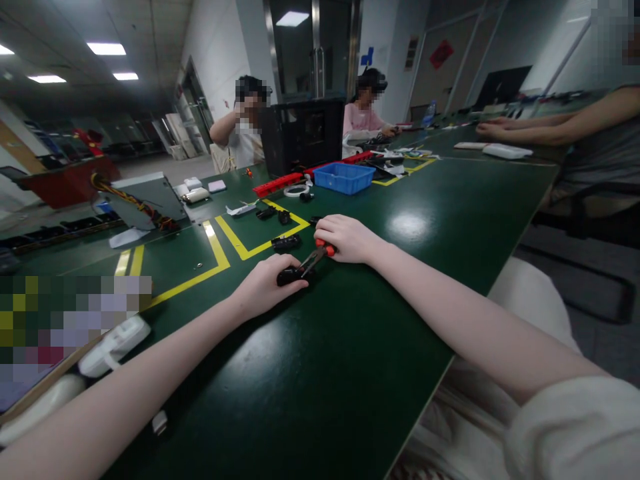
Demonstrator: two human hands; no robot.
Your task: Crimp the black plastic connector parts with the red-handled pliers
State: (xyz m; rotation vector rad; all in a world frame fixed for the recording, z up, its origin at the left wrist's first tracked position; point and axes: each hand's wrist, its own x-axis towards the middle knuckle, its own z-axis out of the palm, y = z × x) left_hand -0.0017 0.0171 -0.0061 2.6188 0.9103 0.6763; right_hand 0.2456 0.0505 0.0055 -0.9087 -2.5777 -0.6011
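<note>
My right hand (345,237) is closed around the red handles of a pair of pliers (315,259). The pliers' dark jaws point down and left, meeting a small black plastic part (289,275). That part is gripped between the thumb and fingers of my left hand (265,283), just above the green tabletop. Whether the jaws are clamped on it I cannot tell. Close beyond my hands lies another black part (286,242), by the yellow tape corner. More small black pieces (267,212) rest inside the taped outline.
A blue bin (344,179) stands beyond my right hand, beside a red slotted strip (277,185) and a black box (305,137). A white power strip (114,345) lies near my left forearm. A metal case with wires (145,200) sits left. Other people sit around the table.
</note>
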